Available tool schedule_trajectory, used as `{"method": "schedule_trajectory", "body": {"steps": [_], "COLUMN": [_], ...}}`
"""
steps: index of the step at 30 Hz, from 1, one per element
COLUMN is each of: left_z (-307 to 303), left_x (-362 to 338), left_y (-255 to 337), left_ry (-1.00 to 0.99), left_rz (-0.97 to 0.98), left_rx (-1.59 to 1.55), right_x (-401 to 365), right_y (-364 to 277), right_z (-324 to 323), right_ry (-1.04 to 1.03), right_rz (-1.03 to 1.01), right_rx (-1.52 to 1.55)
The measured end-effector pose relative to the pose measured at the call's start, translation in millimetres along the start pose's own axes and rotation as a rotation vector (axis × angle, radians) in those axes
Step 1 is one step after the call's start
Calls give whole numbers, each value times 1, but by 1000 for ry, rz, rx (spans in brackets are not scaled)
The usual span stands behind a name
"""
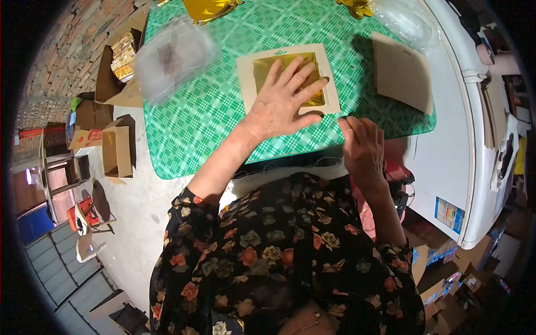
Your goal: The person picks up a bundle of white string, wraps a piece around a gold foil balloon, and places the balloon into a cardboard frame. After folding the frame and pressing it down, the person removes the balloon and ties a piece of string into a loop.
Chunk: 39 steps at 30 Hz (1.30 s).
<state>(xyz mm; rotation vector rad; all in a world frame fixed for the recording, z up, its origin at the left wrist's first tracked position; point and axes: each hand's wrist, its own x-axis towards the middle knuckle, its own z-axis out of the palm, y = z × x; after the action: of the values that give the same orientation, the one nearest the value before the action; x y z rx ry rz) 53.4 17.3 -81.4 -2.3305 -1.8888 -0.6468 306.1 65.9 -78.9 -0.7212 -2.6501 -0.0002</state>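
Note:
My left hand (285,100) lies with fingers spread over a gold foil sheet (268,68). Under the foil is a cream card frame (244,64), flat on the green checked tabletop (190,128) and close to its front edge. Just right of the frame's lower corner, my right hand (364,146) has its thumb and index finger pinched together at the table edge. Whatever sits between those fingertips is too small to make out. A second cream card (403,72) rests farther right on the table.
A clear plastic bag (174,58) lies at the table's left. Gold foil pieces (209,8) and clear plastic wrap (405,22) lie along the far side. A white appliance (446,145) borders the table on the right. Open cardboard boxes (116,149) stand on the floor at left.

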Motion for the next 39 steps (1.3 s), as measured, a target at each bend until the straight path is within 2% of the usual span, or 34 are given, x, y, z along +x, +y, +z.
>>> {"method": "schedule_trajectory", "body": {"steps": [6, 12, 15, 18, 21, 24, 27, 30, 39], "left_z": [10, 12, 9, 8, 9, 9, 9, 9, 9], "left_x": [-4, -5, -4, -4, -4, -5, -5, -5, -4], "left_y": [1, 1, 2, 2, 2, 1, 2, 2, 2], "left_ry": [-26, -17, -25, -26, -39, -32, -38, -34, -33], "left_rz": [-37, -69, -72, -69, -57, -50, -52, -51, -56], "left_rx": [20, 28, 24, 24, 18, 22, 28, 24, 29], "right_x": [2, -12, 0, 5, -1, 0, 17, 27, 40], "right_y": [1, 4, 5, 8, 10, 17, 19, 22, 17], "right_z": [-2, -11, -18, -7, -9, -10, -7, -10, -9], "right_ry": [2, -38, -8, -14, -12, -23, 76, -99, -225], "right_rz": [0, -23, 52, 19, -25, 20, 57, -40, -27], "right_rx": [40, 233, 253, 65, 222, 341, 382, 272, 183]}}
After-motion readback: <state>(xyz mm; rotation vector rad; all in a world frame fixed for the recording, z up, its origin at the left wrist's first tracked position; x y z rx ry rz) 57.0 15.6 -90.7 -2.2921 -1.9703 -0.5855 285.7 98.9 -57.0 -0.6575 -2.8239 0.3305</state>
